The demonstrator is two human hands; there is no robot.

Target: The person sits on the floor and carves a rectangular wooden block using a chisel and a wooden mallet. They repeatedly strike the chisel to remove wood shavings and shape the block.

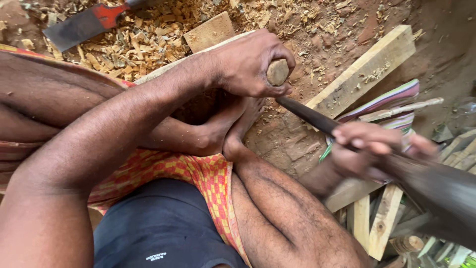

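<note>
Head view: wooden peg (277,72) is the work in hand, a round pale end grain showing at the top of a clenched fist, held roughly upright and pointing toward the camera. Left hand (253,64) wraps it fully, fingers closed tight around the shaft, thumb across the front; only the peg's end face shows, the rest is hidden inside the fist. Blade (310,116) is dark and narrow, and its long axis runs from upper left to lower right, tip just under the left fist, close to where the peg shaft would leave the fingers; contact between tip and peg cannot be confirmed, since the fingers cover that spot. Right hand (369,149) grips the blade further down, fingers clenched around it; this hand and the thick dark handle end toward the lower right are motion-blurred, so the exact finger placement is unclear. Relation noted: peg lies up and left of the right hand, along the line of the blade; left hand is the one on the peg, right hand is on the tool and well apart from the peg itself. Below both hands are the person's crossed bare legs and foot on red earth. Plank (364,72) lies diagonally just right of the fist. Shavings (134,42) heap at upper left beside a red-handled cleaver (84,25). Offcuts (377,223) are stacked at lower right.
</note>
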